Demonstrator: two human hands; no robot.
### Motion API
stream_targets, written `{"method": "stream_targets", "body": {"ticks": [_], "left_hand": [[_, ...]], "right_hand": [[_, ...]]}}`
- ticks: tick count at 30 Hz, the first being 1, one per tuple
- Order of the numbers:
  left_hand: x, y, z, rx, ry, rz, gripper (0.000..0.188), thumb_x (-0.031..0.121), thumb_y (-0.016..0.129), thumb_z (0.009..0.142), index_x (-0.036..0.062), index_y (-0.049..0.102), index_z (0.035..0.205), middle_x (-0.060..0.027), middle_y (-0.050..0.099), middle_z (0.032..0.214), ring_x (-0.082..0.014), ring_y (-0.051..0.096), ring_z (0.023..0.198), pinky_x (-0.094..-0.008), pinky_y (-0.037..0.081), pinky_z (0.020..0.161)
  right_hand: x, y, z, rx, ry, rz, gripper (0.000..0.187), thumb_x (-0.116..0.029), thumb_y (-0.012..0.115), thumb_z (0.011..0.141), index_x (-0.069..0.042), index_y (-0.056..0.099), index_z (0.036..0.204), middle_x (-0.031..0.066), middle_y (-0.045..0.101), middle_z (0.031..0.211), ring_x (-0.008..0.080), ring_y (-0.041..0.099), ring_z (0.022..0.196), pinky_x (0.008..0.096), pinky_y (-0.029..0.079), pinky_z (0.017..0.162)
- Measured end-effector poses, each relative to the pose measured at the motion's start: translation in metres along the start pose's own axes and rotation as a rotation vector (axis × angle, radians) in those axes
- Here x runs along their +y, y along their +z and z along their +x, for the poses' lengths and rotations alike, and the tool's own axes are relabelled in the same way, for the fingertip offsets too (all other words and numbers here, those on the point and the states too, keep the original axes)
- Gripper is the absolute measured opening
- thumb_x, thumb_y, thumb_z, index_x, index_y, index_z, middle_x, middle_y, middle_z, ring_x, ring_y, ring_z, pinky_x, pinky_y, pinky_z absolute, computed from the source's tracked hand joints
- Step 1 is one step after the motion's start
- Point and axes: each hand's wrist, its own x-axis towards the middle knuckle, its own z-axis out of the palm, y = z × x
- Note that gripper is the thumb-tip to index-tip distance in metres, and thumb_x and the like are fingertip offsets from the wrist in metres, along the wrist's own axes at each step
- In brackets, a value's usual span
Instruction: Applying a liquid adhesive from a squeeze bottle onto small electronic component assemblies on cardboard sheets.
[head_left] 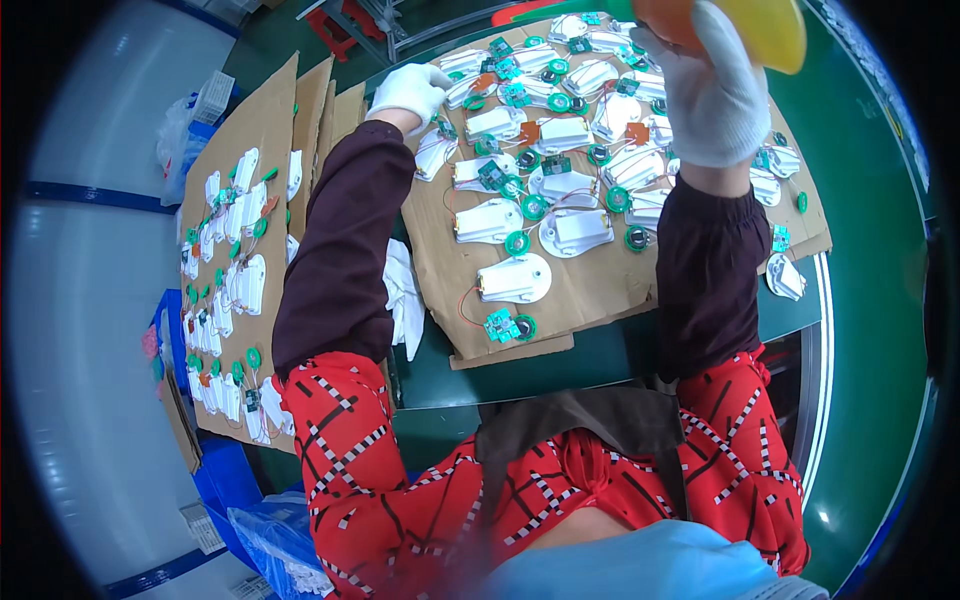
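My right hand (712, 105), in a white glove, is raised high at the upper right. Its fingers are closed on an orange and yellow rounded object (775, 35), cut off by the picture's upper edge. My left hand (410, 93), also gloved in white, is at the far left corner of a cardboard sheet (440, 265). Its fingers are bent together, and whatever they grip is hidden. Beside it, a white plastic housing (436, 152) lies among several others, wired to green circuit boards (502, 325) and small round green-rimmed speakers (517, 243).
A second cardboard sheet (228, 340) at the left carries more wired housings. A crumpled white cloth (402, 298) lies between the sheets. The green table (480, 388) shows along the near edge. One white housing (785, 277) sits at the right edge. A red stool (345, 25) stands beyond.
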Motion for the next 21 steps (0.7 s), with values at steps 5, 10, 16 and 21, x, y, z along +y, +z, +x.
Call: {"method": "stream_targets", "body": {"ticks": [5, 10, 16, 21], "left_hand": [[0.006, 0.009, 0.018, -0.099, 0.073, 0.086, 0.023, 0.021, 0.058, 0.080, 0.0118, 0.069, 0.098, -0.0137, 0.064, 0.103, -0.0290, 0.061, 0.095, -0.0353, 0.047, 0.085], [0.019, 0.008, 0.023, -0.110, 0.195, 0.323, 0.021, 0.024, 0.058, 0.081, 0.0091, 0.070, 0.090, -0.0146, 0.066, 0.092, -0.0291, 0.063, 0.087, -0.0374, 0.050, 0.078], [0.017, 0.010, 0.028, -0.150, 0.179, 0.263, 0.019, 0.022, 0.064, 0.076, 0.0051, 0.067, 0.084, -0.0155, 0.064, 0.088, -0.0296, 0.062, 0.085, -0.0360, 0.049, 0.076], [0.009, 0.006, 0.029, -0.200, 0.062, 0.029, 0.023, 0.023, 0.067, 0.072, 0.0020, 0.067, 0.082, -0.0150, 0.065, 0.079, -0.0255, 0.064, 0.075, -0.0336, 0.050, 0.071]], "right_hand": [[-0.010, 0.021, -0.010, 0.380, -0.170, -1.118, 0.039, -0.018, 0.061, 0.084, -0.005, 0.049, 0.119, 0.0105, 0.060, 0.109, 0.0212, 0.060, 0.098, 0.0298, 0.054, 0.076], [-0.012, 0.018, -0.007, 0.481, -0.204, -1.095, 0.043, -0.018, 0.066, 0.080, -0.005, 0.050, 0.118, 0.0099, 0.060, 0.109, 0.0191, 0.060, 0.096, 0.0310, 0.051, 0.080], [-0.056, -0.016, -0.010, 0.350, -0.109, -1.112, 0.035, -0.015, 0.052, 0.090, -0.004, 0.045, 0.123, 0.0152, 0.053, 0.120, 0.0279, 0.055, 0.109, 0.0387, 0.054, 0.083], [-0.051, -0.015, -0.011, 0.354, -0.113, -1.120, 0.037, -0.015, 0.053, 0.090, -0.003, 0.045, 0.124, 0.0158, 0.053, 0.120, 0.0280, 0.055, 0.110, 0.0389, 0.054, 0.083]]}}
